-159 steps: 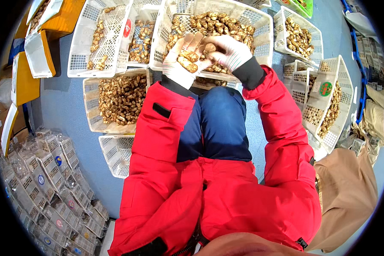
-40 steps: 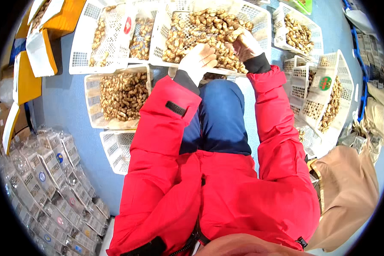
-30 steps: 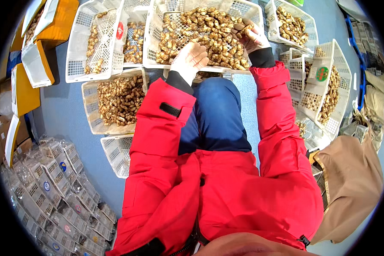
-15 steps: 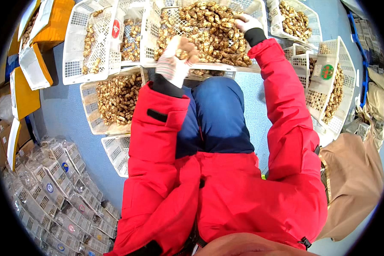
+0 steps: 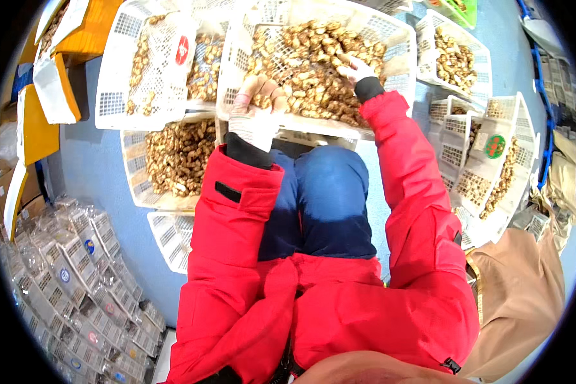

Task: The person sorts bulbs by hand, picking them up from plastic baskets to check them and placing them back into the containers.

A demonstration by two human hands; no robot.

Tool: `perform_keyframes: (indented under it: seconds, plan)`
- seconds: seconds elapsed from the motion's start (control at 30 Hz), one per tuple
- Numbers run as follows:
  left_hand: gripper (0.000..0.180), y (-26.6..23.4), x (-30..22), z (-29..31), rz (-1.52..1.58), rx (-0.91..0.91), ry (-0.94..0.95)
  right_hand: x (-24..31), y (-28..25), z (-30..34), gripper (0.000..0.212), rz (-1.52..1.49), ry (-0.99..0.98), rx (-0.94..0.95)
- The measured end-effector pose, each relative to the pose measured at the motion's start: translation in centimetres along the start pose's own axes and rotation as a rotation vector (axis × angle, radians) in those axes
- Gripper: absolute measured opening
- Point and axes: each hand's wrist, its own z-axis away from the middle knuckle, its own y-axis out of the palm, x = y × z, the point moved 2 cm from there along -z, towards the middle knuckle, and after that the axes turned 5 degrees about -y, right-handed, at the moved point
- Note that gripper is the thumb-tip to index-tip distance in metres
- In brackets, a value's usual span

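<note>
A red label (image 5: 182, 49) and green label (image 5: 495, 146) mark crates (image 5: 166, 105); brown pieces (image 5: 320, 93) point every way. Left hand (image 5: 255, 115) curls, right hand (image 5: 358, 69) extends fingers; grip cannot be told.

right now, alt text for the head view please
A gloved right hand reaches into a white crate of brown mushroom-like pieces, the left hand by its near edge. More crates flank it on a blue floor.

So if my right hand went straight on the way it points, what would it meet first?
Probably the brown mushrooms ahead of the right hand, in the big white basket; its height above them is unclear.
</note>
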Motion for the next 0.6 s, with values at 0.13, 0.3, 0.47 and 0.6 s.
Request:
perform_keyframes:
  seconds: [0.13,0.3,0.47,0.6]
  plan:
    - [0.013,0.3,-0.6,0.6,0.108,0.073,-0.111,4.2,4.3,5.5,0.055,-0.695,-0.047,0.18]
    - [0.018,1.0,0.3,1.0,-0.051,-0.218,-0.021,6.9,4.6,7.6,0.033,-0.664,-0.204,0.198]
    - [0.017,1.5,0.0,1.1,-0.2,-0.265,0.022,9.8,6.1,10.0,0.052,-0.678,-0.195,0.221]
    - [0.018,1.3,0.3,0.7,-0.22,-0.131,0.017,9.3,5.1,9.9,0.057,-0.709,-0.193,0.31]
